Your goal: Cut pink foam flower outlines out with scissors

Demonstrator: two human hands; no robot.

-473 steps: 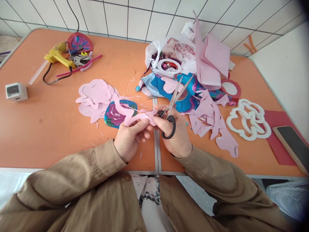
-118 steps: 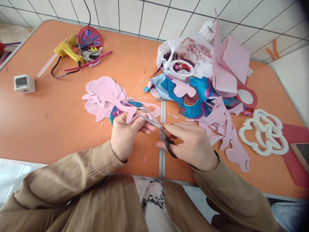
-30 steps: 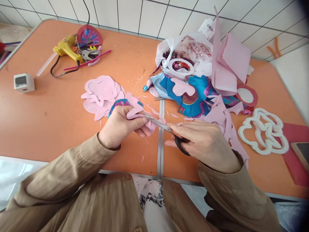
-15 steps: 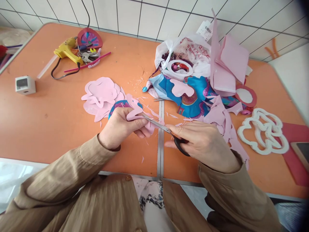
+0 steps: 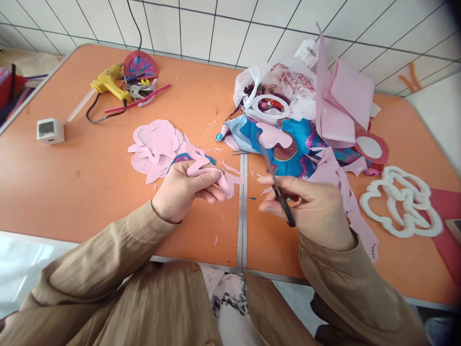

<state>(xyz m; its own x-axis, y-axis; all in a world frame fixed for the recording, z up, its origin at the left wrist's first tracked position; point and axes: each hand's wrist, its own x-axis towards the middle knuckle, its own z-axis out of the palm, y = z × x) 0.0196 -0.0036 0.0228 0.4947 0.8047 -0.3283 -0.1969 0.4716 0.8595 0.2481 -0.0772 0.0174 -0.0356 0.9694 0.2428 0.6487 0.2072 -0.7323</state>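
Observation:
My left hand pinches a curved pink piece between thumb and fingers, above the table's left half near the metal seam. To the right of the seam, my right hand is closed around black-handled scissors, their blades pointing up and away, apart from the pink piece. Behind my left hand lies a pile of pink cut-outs, with a blue and purple patterned piece partly hidden beside it. Pink offcuts lie behind and right of my right hand. Small pink slivers are scattered between the hands.
A yellow glue gun, keys and a small white box lie at the left. Toward the wall are a white plastic bag, blue patterned fabric and folded pink sheets. White cloud-shaped frames lie at the right.
The scissors have come away from the pink piece and turned upward as my right hand moved slightly right. My left hand still holds the piece. The whole view has shifted a little.

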